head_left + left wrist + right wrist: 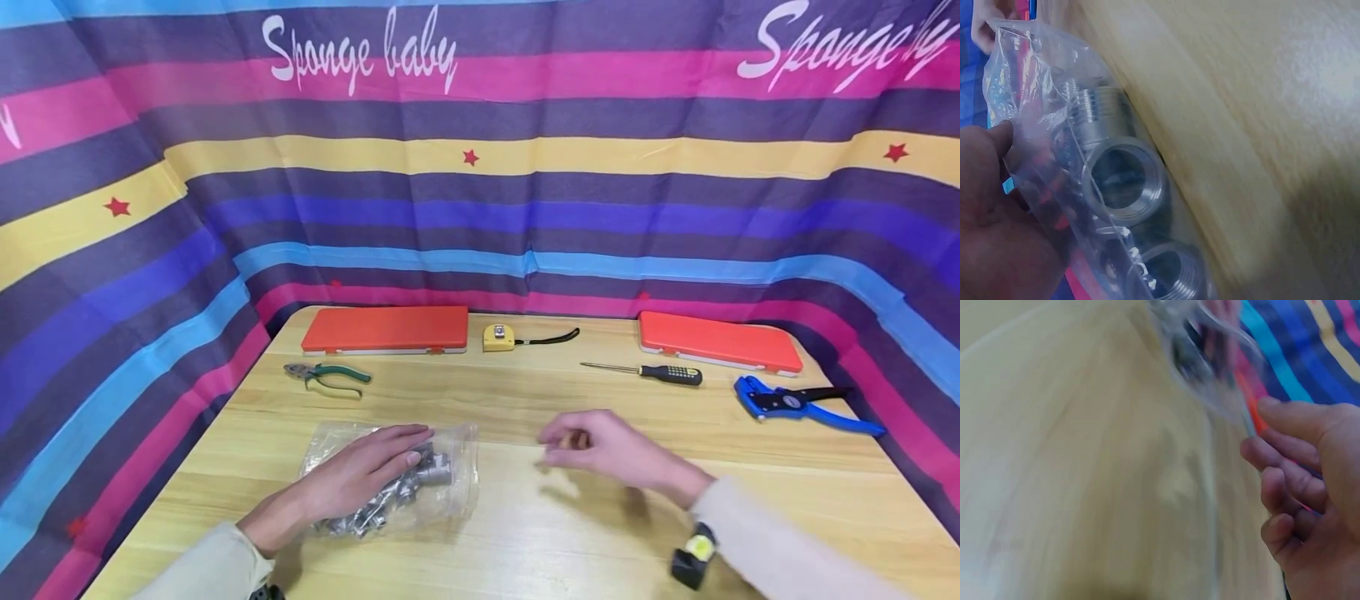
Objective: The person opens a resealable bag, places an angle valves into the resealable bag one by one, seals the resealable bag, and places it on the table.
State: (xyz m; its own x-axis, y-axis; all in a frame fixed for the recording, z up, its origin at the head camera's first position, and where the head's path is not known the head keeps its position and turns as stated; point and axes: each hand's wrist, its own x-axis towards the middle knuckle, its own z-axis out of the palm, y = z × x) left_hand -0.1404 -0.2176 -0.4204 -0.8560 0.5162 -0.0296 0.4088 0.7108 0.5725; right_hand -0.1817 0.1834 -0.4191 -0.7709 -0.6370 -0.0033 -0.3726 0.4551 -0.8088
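Note:
A clear plastic bag [463,471] of grey metal threaded pipe fittings [435,470] lies on the table, left of centre. My left hand [363,471] rests across the top of it with its fingers stretched out, hiding part of the contents. In the left wrist view, the thumb lies against the plastic beside a round threaded opening [1125,181]. To the right of the bag, my right hand [607,450] hovers over the wood, apart from the bag. Its fingers [1285,484] are loosely bent, and nothing shows between them and the thumb.
Along the back lie two red cases [386,327] [720,340] and a yellow tape measure [498,337]. Pliers [330,375] are at the left; a screwdriver [667,374] and a blue wire stripper [795,402] lie at the right. Striped cloth [480,192] encloses the table.

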